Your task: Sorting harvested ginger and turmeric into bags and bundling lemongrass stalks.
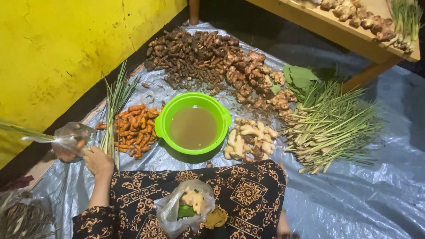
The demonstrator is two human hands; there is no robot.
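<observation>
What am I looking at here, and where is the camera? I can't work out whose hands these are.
There is no machine: one camera sits on a person's head and looks down at their lap and the floor in front. The left hand reaches out to the left and holds a clear plastic bag with some orange roots in it. The right hand is out of sight, so I cannot tell what it does. On the lap, over patterned cloth, lies a second bag with pale ginger pieces and a green leaf. On the grey plastic sheet stand a green basin of brownish water, an orange turmeric pile, dark roots, washed ginger and lemongrass stalks.
</observation>
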